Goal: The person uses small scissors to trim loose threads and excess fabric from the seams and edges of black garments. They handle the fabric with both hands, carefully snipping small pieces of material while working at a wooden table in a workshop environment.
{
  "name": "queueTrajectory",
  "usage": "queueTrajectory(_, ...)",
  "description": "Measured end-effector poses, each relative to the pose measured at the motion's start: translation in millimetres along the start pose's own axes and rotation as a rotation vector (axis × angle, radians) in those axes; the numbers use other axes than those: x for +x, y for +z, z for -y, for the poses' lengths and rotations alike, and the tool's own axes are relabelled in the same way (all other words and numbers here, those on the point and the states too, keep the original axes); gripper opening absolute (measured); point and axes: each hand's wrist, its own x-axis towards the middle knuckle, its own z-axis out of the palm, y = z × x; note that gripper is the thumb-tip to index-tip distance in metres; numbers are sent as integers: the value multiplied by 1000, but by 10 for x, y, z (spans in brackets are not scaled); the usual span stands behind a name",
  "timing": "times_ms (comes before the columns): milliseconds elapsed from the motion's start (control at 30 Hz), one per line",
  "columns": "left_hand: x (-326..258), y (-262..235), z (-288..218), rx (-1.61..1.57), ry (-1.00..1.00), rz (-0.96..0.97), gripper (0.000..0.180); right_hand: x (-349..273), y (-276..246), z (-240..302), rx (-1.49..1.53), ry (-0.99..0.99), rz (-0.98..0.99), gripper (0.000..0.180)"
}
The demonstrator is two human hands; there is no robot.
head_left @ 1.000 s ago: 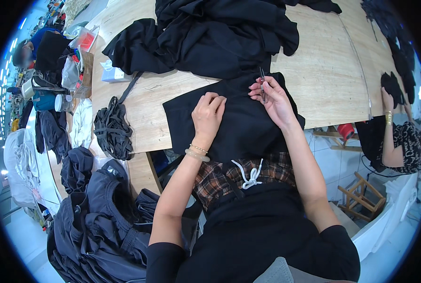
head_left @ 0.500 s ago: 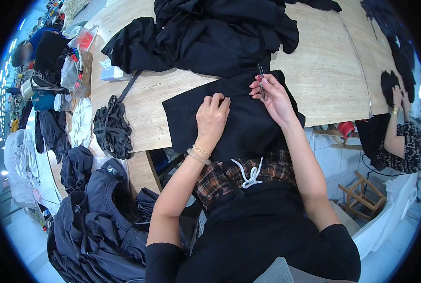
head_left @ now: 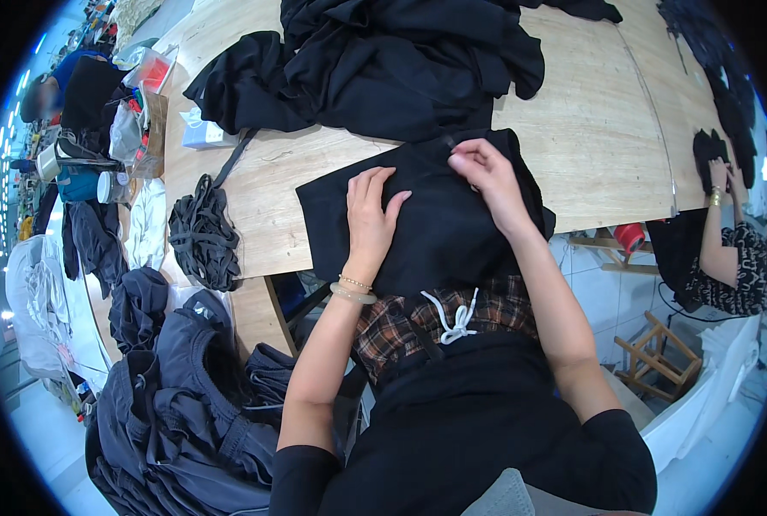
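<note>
A black garment (head_left: 435,232) lies partly over the table's near edge and partly on my lap. My left hand (head_left: 371,206) rests on its left part, fingers laid out and thumb apart, holding nothing. Over the upper right part, my right hand (head_left: 487,172) is closed around small metal thread snips (head_left: 450,143). Only a blurred dark tip of the snips shows beyond the fingers. My fingertips are close to the cloth; whether they touch it I cannot tell.
More black garments (head_left: 392,69) are heaped at the back of the table (head_left: 590,129). Dark straps (head_left: 205,236) lie bundled at left, near a tissue box (head_left: 205,131). Dark grey clothing (head_left: 186,404) is piled lower left. A co-worker's hands (head_left: 723,176) handle dark cloth at right, beyond a wooden stool (head_left: 659,357).
My left hand has shifted slightly left, its fingers straighter and its thumb now spread. My right hand has turned palm-down, swinging the snips left and lower, nearer the garment.
</note>
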Motion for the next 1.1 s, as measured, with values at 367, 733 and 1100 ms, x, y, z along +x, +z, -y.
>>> queueTrajectory(367,-25,-45,-63,192,99,33,41,26,416,39,-561,106,163,22)
queueTrajectory(733,2,-262,-604,-227,-1,4,21,-297,94,707,36,206,266,10)
queueTrajectory(1100,-12,-276,-805,-390,-105,-112,18,-601,25,946,-567,-448,-141,25)
